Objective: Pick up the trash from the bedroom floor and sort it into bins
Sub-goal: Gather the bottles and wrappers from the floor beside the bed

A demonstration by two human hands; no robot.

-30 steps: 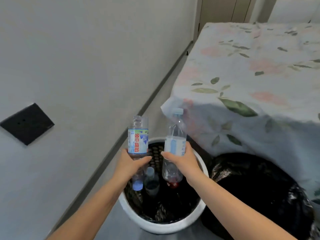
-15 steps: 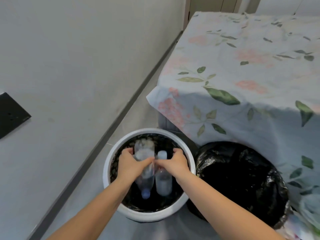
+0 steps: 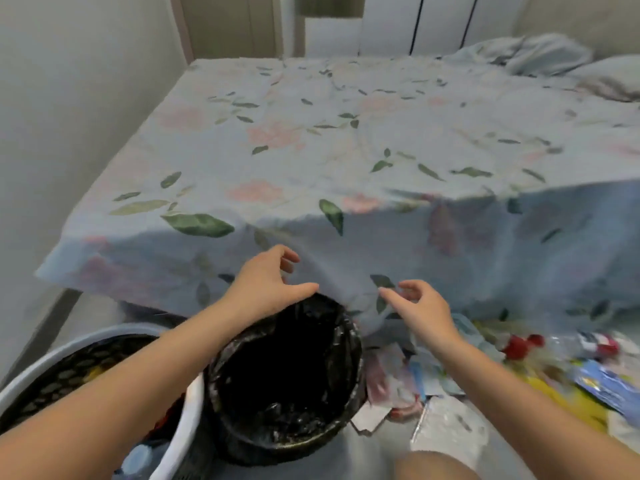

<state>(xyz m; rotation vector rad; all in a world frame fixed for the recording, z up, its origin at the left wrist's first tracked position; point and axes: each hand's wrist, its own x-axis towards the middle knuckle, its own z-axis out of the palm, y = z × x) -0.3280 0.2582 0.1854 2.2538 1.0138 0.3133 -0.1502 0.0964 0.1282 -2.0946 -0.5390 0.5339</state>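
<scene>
Standing side by side on the floor below the bed: two bins. On the left, a white bin (image 3: 187,420) with a black mesh liner, showing a pale blue bottle cap (image 3: 136,459) near its lower edge plus blurred bits of yellow and red inside; cannot tell what those are. Just beside it and touching, a black bin (image 3: 349,344) lined with a glossy black bag, dark inside, contents not readable.

Hovering above the black bin's far rim: left hand (image 3: 266,285), fingers loosely curled, thumb out, holding nothing. Hanging to the right of that bin, over the trash: right hand (image 3: 420,311), fingers relaxed and slightly bent, also holding nothing, close to the hanging edge of the flowered bedsheet (image 3: 311,150).

Lying on the floor right of the black bin: a pile of trash (image 3: 408,379), with crumpled paper and wrappers, two or three red caps (image 3: 517,346), a blue packet (image 3: 602,382) and something yellow beneath it. Too blurred for an exact count of pieces.

At the bottom edge, one bare knee (image 3: 434,465).
</scene>
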